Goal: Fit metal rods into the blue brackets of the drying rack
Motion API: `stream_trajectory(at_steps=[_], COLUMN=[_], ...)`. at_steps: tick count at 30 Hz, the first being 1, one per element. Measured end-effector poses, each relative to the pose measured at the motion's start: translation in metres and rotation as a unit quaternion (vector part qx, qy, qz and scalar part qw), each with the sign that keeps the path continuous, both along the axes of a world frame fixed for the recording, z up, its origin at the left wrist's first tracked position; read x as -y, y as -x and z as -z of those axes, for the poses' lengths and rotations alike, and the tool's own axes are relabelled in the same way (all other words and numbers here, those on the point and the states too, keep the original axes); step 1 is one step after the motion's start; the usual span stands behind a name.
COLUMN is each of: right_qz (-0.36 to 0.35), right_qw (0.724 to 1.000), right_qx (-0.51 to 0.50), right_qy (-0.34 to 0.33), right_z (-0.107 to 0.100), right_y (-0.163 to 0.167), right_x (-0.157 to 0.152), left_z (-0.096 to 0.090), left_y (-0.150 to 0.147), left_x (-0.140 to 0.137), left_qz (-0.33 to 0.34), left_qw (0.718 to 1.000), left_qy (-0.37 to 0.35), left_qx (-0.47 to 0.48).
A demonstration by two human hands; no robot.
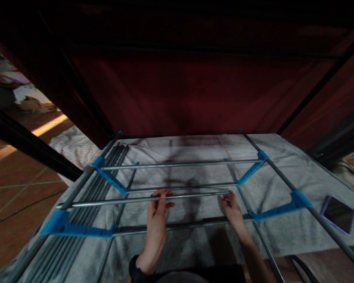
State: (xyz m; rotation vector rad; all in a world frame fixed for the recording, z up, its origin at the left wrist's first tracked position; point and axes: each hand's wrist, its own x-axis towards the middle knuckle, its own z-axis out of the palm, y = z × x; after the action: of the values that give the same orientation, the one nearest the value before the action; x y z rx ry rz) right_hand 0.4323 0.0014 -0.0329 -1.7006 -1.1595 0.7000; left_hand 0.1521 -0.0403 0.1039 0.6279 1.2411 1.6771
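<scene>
Grey metal rod (106, 202) is spanning the rack frame (279, 175), left end crossing a side tube near a blue bracket (73, 228). Left hand (158, 212) is gripping it partway along; right hand (232, 208) is pinching its right end. Phone (338, 214) is lying on pale cloth (296, 167), right side.

Holds a metal rod (106, 202) in the left hand (157, 220), with the right hand (232, 208) at its right end. Has a metal frame (194, 225) with blue brackets (283, 209) on both sides of the grip, close-set rods (87, 214) to its left, gray cloth (194, 147) beneath, a phone (338, 214) well to its right, a dark red panel (194, 94) beyond.
</scene>
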Motion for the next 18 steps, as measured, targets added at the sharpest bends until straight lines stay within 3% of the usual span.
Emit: stream_trajectory(at_steps=[12,18], right_qz=[0.006,0.03], right_qw=[0.991,0.986], right_qx=[0.127,0.163], right_qy=[0.048,0.006], right_z=[-0.019,-0.016], right_y=[-0.018,-0.032], right_x=[0.006,0.013], left_z=[0.017,0.015], left_y=[-0.01,-0.022], left_x=[-0.012,-0.013], left_qz=[0.051,0.08], left_qw=[0.995,0.994], left_qy=[0.044,0.041], left_qx=[0.073,0.064])
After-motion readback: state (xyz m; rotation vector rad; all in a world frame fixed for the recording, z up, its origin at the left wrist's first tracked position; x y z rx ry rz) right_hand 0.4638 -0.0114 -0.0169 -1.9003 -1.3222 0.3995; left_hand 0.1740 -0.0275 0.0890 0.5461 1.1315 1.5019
